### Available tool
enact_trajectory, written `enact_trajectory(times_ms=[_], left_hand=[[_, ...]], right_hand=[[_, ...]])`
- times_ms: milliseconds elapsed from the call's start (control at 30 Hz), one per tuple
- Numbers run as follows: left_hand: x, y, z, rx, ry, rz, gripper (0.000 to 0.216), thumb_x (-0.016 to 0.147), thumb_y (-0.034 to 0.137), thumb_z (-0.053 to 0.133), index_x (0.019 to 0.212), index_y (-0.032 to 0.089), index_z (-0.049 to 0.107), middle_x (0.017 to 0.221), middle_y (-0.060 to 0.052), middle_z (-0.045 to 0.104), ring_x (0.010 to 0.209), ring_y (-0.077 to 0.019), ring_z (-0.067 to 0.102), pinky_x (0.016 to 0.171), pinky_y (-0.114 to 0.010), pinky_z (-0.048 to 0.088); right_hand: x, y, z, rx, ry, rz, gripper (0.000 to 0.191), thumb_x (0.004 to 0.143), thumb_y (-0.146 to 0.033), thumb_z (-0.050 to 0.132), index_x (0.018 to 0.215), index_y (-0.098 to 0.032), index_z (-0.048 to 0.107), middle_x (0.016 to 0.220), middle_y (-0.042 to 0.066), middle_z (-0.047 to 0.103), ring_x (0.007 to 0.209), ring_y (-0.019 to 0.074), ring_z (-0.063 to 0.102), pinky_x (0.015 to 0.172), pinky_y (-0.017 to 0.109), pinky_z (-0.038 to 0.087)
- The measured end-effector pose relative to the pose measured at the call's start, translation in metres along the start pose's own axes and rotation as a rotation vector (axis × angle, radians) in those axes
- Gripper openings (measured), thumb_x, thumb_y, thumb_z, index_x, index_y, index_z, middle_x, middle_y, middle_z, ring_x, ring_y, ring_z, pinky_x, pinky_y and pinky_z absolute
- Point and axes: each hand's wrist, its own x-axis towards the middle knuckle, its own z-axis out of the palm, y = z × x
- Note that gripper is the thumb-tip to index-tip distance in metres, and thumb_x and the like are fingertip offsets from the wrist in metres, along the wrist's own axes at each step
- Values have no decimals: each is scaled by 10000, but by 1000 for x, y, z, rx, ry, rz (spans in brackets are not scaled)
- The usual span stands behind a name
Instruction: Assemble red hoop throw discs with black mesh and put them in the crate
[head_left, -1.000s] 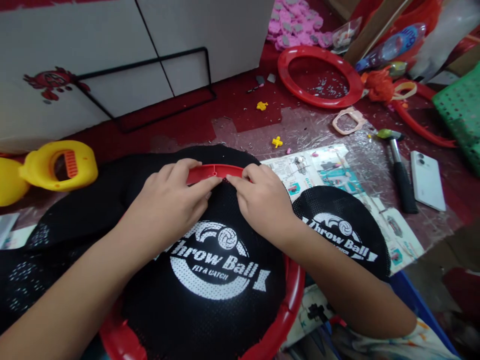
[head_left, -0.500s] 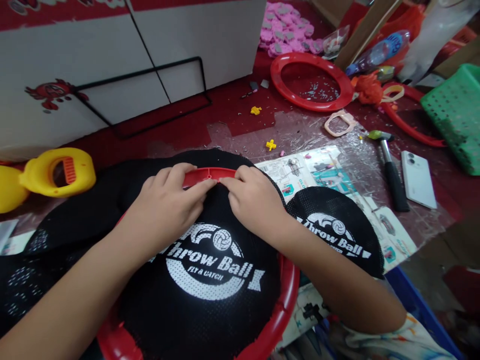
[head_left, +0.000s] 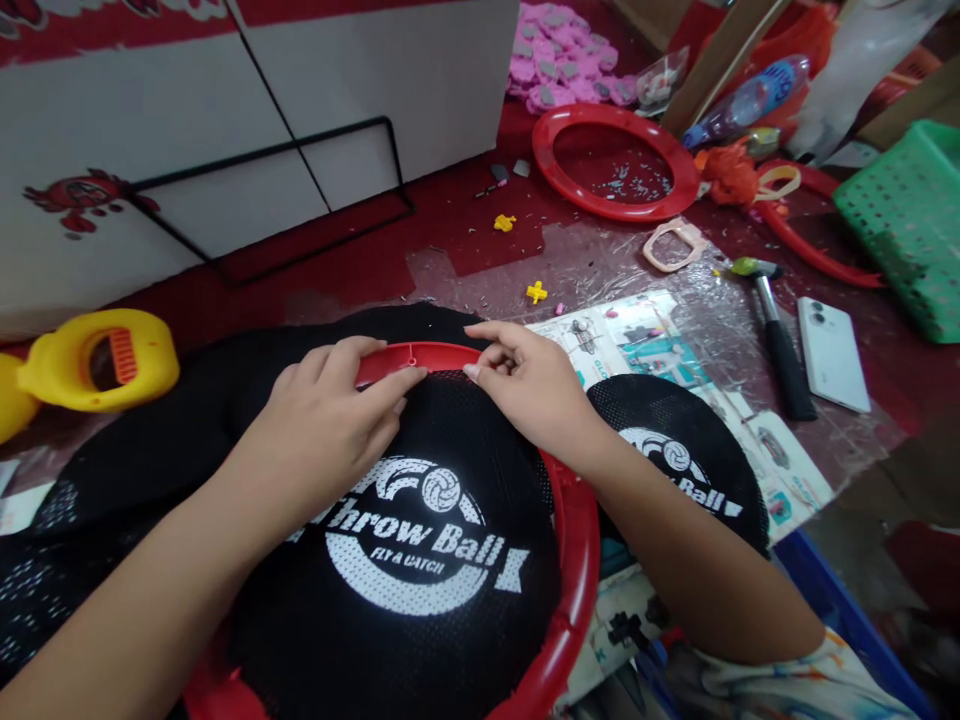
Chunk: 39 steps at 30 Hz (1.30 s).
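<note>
A black mesh disc (head_left: 405,640) printed "Throw Ball" lies over a red plastic ring (head_left: 577,570) in front of me. My left hand (head_left: 330,400) grips the ring's far rim, fingers over the outer edge and thumb pressing near the mesh border. A little to its right, my right hand (head_left: 525,390) has thumb and fingertips pinched together at the mesh's upper right edge, index finger stretched past the rim. Between both hands a stretch of bare red rim shows, with a small round peg hole. The ring's left side is mostly hidden by my left forearm.
More black mesh pieces (head_left: 675,450) lie at both sides. A yellow plastic part (head_left: 105,360) is at left, a white box (head_left: 405,90) behind. Toward the right are a hammer (head_left: 784,350), a phone (head_left: 832,352), another red ring (head_left: 540,150) and a green basket (head_left: 907,230).
My right hand has moved slightly right along the rim, its index finger lifting outward, and more bare red rim shows. My left hand stays on the ring.
</note>
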Motion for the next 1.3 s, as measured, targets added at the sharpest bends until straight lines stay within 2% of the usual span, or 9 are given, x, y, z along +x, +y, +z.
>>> enact_trajectory(times_ms=[567,900,1033,1100,1133,1200,1300], left_hand=[[-2,-2,1,-11,-6,-7,369,925,286,428,1252,243,594,1264,-175,489,1103,-367,527,852,-536,495],[-3,-1,1,-7,-36,-30,366,934,300,415,1261,263,575,1284,-153,470,1124,-353,513,880,-517,483],[-3,-1,1,-47,-7,-43,353,946,298,401,1245,265,585,1261,-144,482,1131,-342,518,891,-509,481],[-2,-2,1,-77,36,-51,337,951,290,402,1224,269,599,1236,-132,498,1104,-325,540,897,-509,481],[-2,-2,0,-88,53,-58,330,953,288,403,1213,269,605,1228,-128,504,1090,-317,550,901,-509,480],[-1,-3,-1,-89,62,-76,325,959,294,400,1201,260,615,1219,-126,516,1074,-306,564,902,-499,484],[0,-3,-4,-38,21,-101,341,966,301,373,1173,228,633,1202,-136,537,1043,-298,582,876,-472,500]], right_hand=[[2,-1,4,-59,46,-27,296,801,-160,617,1096,-169,646,757,-9,661,651,114,541,661,270,425],[7,6,3,4,-9,-59,242,812,-178,622,1048,-159,672,780,-1,681,679,112,581,680,258,452],[1,-4,-1,-159,53,-83,231,841,-140,562,1039,-160,678,812,20,697,709,124,598,680,260,444],[-6,-16,-8,-324,79,-69,168,854,-153,549,931,-165,698,777,29,693,684,135,591,656,270,428],[-11,-22,-12,-421,53,-53,142,859,-185,562,849,-165,703,735,35,684,651,141,579,630,278,414],[-23,-34,-18,-617,-77,-25,219,861,-273,602,690,-166,689,627,47,651,572,154,548,573,297,378],[-39,-42,-19,-800,-259,-35,290,859,-315,624,622,-161,690,545,76,617,532,183,547,534,317,348]])
